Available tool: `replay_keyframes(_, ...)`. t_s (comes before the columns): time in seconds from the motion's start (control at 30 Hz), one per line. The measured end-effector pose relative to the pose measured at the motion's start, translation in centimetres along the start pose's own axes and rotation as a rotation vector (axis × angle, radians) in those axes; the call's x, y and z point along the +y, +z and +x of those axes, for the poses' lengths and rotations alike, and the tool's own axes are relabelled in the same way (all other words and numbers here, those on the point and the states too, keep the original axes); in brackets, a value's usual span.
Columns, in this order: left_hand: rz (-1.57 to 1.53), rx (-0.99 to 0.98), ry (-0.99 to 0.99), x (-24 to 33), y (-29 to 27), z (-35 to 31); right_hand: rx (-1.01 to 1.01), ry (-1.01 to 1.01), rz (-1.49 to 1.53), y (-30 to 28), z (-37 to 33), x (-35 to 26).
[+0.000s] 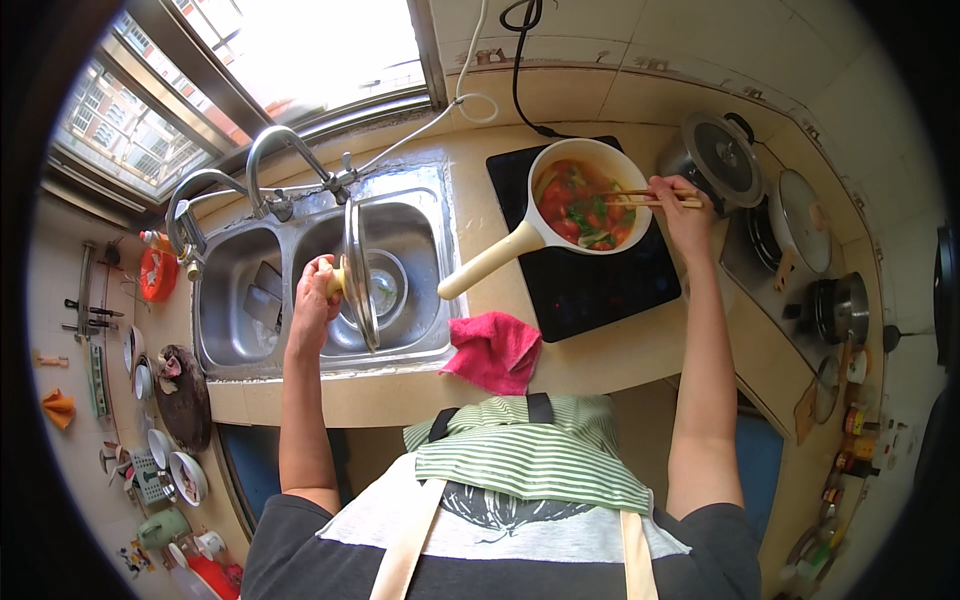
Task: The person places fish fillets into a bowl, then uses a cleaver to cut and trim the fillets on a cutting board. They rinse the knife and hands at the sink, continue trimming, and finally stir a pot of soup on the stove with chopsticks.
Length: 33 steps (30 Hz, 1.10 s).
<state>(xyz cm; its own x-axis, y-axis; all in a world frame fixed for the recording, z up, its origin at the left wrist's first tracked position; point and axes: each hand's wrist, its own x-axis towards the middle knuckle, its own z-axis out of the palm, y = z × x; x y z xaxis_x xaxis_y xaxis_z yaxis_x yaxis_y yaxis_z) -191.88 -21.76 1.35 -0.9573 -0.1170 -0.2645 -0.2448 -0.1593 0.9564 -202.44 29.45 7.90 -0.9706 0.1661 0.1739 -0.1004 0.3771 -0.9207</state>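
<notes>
My left hand (317, 300) grips the knob of a glass pot lid (358, 275), which is held on edge above the right basin of the sink. With my right hand (682, 215) I hold a pair of wooden chopsticks (655, 197), their tips in the saucepan. The white saucepan (533, 205) has a cream handle pointing toward the lower left and holds red broth with tomato pieces and green leaves. It stands on a black induction cooktop (590, 293).
A double steel sink (440, 230) with two curved taps (262, 160) lies left. A pink cloth (492, 352) rests at the counter's front edge. To the right stand a lidded steel pot (690, 165), a white lidded pan (800, 225) and a dark pot (845, 308). A round chopping board (180, 400) sits far left.
</notes>
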Motion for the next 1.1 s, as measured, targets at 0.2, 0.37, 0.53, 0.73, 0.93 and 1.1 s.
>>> replay_keyframes(0.2,0.001,0.040,-0.013,-0.5,1.0,0.0,-0.033,-0.104,-0.075,0.9,-1.9,0.0)
replay_keyframes(0.37,-0.018,0.038,-0.031,-1.2,1.0,0.1,0.174,-0.103,-0.184,0.2,-2.0,-0.1)
replay_keyframes(0.53,-0.005,0.012,-0.042,-1.8,0.3,0.0,0.190,0.003,-0.172,-1.5,-2.8,0.0)
replay_keyframes(0.73,-0.006,-0.001,-0.046,-2.1,0.5,-0.2,0.234,0.127,0.359,1.6,-3.4,2.5)
replay_keyframes(0.93,-0.015,0.041,-0.034,-2.0,0.4,-0.8,0.363,0.104,0.651,1.9,-3.5,1.9)
replay_keyframes(1.1,-0.009,0.049,-0.025,-2.1,0.2,-1.0,0.441,0.067,0.704,0.8,-3.6,0.4)
